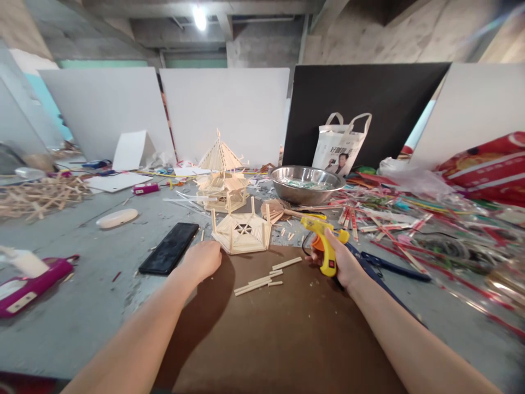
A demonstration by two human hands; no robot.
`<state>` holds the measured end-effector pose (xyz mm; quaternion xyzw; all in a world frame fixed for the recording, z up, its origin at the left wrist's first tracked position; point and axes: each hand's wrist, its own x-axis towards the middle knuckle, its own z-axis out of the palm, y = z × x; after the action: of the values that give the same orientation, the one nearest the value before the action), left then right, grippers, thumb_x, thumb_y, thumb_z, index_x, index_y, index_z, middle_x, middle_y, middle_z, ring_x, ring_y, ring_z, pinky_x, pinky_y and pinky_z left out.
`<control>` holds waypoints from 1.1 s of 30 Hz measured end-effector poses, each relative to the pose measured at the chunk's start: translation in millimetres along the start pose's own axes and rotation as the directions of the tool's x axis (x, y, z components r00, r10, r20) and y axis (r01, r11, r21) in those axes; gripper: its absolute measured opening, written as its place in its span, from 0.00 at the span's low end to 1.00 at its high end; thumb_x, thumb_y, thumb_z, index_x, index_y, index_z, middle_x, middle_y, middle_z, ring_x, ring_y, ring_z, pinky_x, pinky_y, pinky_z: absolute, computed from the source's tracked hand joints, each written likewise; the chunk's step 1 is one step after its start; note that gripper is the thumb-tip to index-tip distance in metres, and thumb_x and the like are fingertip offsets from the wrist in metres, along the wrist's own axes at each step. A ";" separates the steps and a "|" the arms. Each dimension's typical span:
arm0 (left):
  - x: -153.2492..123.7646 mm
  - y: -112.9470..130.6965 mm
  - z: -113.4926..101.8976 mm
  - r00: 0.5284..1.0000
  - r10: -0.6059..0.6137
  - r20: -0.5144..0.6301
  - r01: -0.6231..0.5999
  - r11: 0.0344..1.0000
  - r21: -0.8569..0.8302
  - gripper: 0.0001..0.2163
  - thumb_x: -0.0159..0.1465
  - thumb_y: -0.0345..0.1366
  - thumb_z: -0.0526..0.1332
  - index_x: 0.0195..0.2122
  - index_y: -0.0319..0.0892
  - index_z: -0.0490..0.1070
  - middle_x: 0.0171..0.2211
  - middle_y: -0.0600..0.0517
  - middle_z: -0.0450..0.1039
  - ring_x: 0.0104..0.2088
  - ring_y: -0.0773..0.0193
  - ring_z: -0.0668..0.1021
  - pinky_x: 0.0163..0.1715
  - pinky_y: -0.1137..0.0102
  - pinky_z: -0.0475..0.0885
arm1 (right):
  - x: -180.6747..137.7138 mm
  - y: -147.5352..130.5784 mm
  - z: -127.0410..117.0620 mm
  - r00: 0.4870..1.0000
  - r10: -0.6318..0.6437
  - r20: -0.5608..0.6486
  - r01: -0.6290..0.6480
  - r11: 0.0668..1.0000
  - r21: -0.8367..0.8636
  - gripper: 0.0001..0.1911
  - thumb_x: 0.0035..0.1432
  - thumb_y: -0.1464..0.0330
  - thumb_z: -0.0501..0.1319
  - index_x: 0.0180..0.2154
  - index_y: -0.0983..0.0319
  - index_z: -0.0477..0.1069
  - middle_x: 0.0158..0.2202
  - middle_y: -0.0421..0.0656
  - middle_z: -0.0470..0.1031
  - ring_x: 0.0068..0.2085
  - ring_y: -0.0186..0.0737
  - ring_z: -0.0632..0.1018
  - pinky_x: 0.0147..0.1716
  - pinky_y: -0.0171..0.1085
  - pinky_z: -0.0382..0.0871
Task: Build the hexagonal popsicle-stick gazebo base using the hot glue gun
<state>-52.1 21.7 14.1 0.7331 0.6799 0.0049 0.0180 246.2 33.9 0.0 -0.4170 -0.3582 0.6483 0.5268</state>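
My right hand [342, 257] is wrapped around the handle of a yellow hot glue gun [329, 257], its nozzle pointing left. My left hand [204, 259] is curled closed beside the near left corner of a hexagonal wooden stick frame [243, 234] with short upright posts. What its fingers hold, if anything, is hidden. Several cut wooden sticks [256, 284] lie on the brown board [262, 334] between my hands. Behind the frame stands a stick-built pagoda model [222, 175] with a pointed roof.
A black phone [170, 249] lies left of my left hand. Farther back sit a metal bowl [307, 183] and a white bag [338, 145]. Blue-handled pliers [396, 266] and scattered red-and-white wrappers [385, 219] lie right. Purple power strips [39, 284] are left.
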 end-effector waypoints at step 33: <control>-6.1 48.9 23.4 0.907 0.361 -0.219 -0.384 0.920 -0.075 0.12 0.59 0.36 0.48 0.37 0.37 0.68 0.36 0.46 0.66 0.41 0.58 0.67 0.42 0.65 0.63 | 0.9 -0.2 0.1 0.999 0.030 -0.019 -0.031 0.999 -0.043 0.17 0.52 0.56 0.51 0.24 0.62 0.67 0.14 0.40 0.68 0.18 0.35 0.72 0.22 0.36 0.71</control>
<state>-3.1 11.5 -7.5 0.8429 0.5240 0.1220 -0.0092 246.0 34.8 0.1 -0.4398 -0.3610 0.6444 0.5108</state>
